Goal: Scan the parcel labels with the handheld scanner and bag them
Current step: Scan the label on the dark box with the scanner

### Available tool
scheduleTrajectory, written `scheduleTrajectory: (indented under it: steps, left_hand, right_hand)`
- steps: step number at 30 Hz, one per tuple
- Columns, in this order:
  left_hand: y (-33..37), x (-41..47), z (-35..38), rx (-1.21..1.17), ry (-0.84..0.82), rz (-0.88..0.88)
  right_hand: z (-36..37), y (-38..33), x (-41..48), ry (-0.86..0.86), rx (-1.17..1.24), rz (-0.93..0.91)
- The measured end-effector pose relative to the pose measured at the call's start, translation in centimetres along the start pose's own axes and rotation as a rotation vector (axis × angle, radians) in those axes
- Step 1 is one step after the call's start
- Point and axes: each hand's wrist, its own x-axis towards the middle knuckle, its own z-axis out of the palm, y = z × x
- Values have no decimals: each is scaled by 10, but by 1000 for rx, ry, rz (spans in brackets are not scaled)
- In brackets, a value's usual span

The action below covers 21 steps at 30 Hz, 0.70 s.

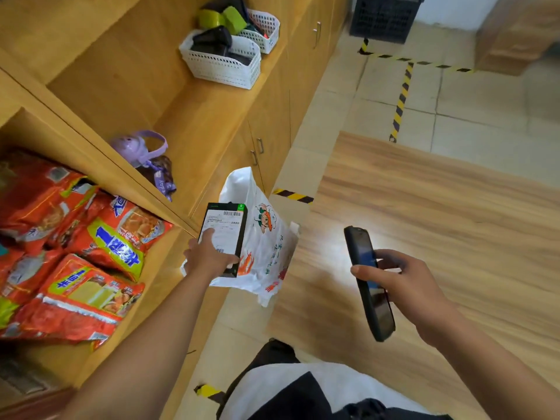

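Observation:
My left hand (209, 256) grips a small black parcel box (225, 228) with a white label and barcodes facing up. It is held just over a white printed plastic bag (263, 247) that stands on the floor against the wooden cabinet. My right hand (403, 280) holds the black handheld scanner (368, 280) to the right of the parcel, about a hand's width away, with its dark screen turned toward me. A bright patch of light lies on the floor between scanner and bag.
A wooden shelf unit (169, 122) runs along the left, with orange snack packs (75, 253), a purple bottle (142, 150) and white baskets (224, 62). A wood-pattern mat (439, 213), tiled floor with yellow-black tape (401, 101) and a black crate (385, 16) lie to the right.

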Motion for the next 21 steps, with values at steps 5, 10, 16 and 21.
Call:
scheduleTrajectory:
  steps: [5,10,16,21]
  left_hand:
    - [-2,49,-2,129,-53,47]
    - [-3,72,5,528,77,90]
    - [-16,87,25,507,0,122]
    - [-8,95,38,382,-213,238]
  right_hand:
    - [34,-14,-5,67,-3,16]
    - [55,-18,-8,147,-20,55]
    - [66,-15,-13,192,-14,131]
    - [70,-14,-15,251,-21,155]
